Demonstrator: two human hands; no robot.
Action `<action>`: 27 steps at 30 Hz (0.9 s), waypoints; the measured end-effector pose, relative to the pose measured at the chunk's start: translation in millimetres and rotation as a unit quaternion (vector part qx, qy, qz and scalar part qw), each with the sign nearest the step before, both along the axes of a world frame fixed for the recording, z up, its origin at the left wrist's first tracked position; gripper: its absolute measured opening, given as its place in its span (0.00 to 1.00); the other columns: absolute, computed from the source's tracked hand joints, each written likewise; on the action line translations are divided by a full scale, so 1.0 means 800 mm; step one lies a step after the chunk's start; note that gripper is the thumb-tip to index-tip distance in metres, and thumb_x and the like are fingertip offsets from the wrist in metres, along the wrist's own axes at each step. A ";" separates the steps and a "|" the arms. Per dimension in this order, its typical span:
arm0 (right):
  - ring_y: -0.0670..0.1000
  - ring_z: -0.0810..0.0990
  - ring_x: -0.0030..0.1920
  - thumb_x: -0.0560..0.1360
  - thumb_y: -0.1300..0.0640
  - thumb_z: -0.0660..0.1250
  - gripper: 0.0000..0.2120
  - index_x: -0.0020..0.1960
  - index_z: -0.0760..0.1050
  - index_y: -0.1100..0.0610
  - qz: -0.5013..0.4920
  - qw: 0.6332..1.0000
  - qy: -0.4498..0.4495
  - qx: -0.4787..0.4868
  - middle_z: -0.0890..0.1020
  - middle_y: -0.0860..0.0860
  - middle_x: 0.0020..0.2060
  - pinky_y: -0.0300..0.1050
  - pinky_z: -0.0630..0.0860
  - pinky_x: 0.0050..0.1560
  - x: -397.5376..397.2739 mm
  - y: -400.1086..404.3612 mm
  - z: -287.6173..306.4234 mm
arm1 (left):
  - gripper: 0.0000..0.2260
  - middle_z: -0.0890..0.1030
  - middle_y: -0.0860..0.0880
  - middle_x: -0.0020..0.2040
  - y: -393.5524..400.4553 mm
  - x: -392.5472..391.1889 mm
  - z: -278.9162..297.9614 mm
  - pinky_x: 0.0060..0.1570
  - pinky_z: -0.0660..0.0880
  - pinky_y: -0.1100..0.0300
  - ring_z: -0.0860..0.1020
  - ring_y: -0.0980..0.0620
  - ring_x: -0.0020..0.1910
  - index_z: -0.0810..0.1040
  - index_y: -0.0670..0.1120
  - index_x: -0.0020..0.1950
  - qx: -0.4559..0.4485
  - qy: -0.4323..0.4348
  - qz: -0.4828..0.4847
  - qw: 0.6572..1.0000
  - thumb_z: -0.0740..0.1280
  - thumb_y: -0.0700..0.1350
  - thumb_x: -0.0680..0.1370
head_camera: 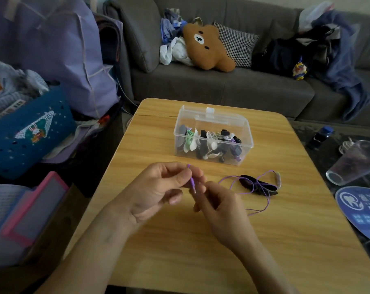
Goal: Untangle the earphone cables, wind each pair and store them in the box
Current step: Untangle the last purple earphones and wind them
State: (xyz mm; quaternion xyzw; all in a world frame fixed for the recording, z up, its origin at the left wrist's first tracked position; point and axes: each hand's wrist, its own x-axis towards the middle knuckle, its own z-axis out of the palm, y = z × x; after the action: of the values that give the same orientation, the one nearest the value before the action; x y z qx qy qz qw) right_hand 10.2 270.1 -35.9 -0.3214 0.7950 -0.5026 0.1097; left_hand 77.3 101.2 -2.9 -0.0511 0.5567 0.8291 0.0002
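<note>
Behind your table runs a grey sofa (pixel 222 85), with a bear cushion (pixel 207 47) and loose clothes on its seat. Purple bags (pixel 59 49) and a blue bag (pixel 29 134) are piled at far left. Your wooden table (pixel 201 240) fills the near half of the view. Off its right edge lie a tipped plastic cup (pixel 355 162) and a blue fan (pixel 362 211). At the table's far middle stands the clear box (pixel 213 134), lid up, holding wound earphones in black, white, green and purple. Your left hand (pixel 154 192) pinches the purple plug (pixel 192 180) between thumb and fingertips, holding it above the table. Your right hand (pixel 220 211) is just beside it, its fingers curled at the plug's lower end; you cannot tell whether they actually grip it. From the plug the purple cable (pixel 256 187) trails right across a black winder (pixel 258 184) lying on the table, near the box.
</note>
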 end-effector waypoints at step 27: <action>0.44 0.77 0.30 0.70 0.47 0.75 0.04 0.39 0.85 0.47 -0.054 0.998 0.007 -0.034 0.83 0.46 0.30 0.37 0.72 0.33 -0.022 0.024 0.026 | 0.12 0.71 0.47 0.30 0.002 -0.004 0.000 0.31 0.57 0.58 0.64 0.52 0.29 0.82 0.40 0.41 -0.120 -0.108 -0.080 0.984 0.60 0.42 0.70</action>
State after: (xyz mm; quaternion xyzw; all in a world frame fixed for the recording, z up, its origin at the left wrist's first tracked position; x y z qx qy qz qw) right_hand -7.6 289.0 -15.1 -0.2853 0.7944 -0.5322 0.0659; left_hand 73.8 102.8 -3.2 -0.0955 0.6515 0.7429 0.1208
